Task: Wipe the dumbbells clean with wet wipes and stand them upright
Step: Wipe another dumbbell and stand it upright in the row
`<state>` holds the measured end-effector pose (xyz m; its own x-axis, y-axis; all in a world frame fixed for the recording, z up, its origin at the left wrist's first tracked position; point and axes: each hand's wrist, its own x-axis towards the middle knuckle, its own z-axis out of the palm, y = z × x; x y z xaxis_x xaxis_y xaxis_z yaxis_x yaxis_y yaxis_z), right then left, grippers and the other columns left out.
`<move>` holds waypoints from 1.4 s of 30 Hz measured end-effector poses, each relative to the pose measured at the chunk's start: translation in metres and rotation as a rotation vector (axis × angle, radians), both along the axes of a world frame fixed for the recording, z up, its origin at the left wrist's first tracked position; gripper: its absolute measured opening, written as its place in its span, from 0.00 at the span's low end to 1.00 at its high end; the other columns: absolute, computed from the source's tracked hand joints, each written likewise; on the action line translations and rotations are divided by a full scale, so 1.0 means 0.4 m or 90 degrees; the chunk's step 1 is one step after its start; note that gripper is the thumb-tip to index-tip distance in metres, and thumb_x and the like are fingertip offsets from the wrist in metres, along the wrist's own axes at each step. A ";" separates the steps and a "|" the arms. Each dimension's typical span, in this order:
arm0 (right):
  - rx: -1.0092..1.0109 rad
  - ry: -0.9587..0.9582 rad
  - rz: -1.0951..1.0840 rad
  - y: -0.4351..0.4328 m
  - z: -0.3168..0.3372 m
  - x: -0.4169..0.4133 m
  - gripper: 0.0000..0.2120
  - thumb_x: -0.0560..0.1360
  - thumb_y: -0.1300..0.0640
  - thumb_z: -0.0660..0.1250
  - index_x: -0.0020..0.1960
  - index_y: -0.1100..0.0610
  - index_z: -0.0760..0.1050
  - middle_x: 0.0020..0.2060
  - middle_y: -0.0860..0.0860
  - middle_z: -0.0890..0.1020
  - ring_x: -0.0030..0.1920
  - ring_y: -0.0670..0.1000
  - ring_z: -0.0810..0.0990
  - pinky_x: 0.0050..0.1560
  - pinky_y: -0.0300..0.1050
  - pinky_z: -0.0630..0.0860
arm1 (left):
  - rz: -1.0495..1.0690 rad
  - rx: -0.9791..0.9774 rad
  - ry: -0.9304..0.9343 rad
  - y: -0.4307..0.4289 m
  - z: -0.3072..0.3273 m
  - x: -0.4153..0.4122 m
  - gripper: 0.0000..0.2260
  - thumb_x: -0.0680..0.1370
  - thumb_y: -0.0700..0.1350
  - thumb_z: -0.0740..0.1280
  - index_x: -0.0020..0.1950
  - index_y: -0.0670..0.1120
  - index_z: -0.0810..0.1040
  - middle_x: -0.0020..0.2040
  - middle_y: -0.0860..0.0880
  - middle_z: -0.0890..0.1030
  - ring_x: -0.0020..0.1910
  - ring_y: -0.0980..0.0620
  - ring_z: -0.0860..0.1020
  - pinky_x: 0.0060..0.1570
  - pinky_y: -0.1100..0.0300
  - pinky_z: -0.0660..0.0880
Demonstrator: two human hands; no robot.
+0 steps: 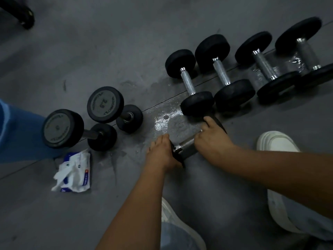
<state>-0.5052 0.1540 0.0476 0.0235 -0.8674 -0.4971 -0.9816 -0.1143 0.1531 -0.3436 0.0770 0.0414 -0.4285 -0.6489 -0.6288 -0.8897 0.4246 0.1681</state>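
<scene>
One lying dumbbell [185,143], gripped by left hand [162,156] and right hand [213,140]; wipes [60,176] poke from pack [84,178].

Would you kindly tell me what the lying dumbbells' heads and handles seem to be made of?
Heads: matte black, probably rubber-coated; they look dull, without glare. Handles: bright metal, likely chromed steel; shiny ends, finely textured middle.

The floor [108,42] is dull grey and dimly lit. A thin seam [158,104] crosses it, passing a glistening wet patch [162,121].
</scene>
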 end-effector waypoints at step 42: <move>-0.270 -0.390 -0.444 0.079 -0.104 0.072 0.27 0.71 0.67 0.60 0.70 0.56 0.68 0.70 0.52 0.68 0.67 0.56 0.70 0.57 0.51 0.72 | 0.029 0.015 0.020 0.008 -0.015 0.007 0.55 0.61 0.54 0.81 0.79 0.48 0.51 0.77 0.50 0.58 0.71 0.42 0.62 0.69 0.50 0.66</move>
<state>-0.4764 0.1854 0.0061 -0.4071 -0.8870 -0.2179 -0.7321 0.4595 -0.5029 -0.3410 0.0804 0.0353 -0.4184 -0.6537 -0.6306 -0.9023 0.3786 0.2062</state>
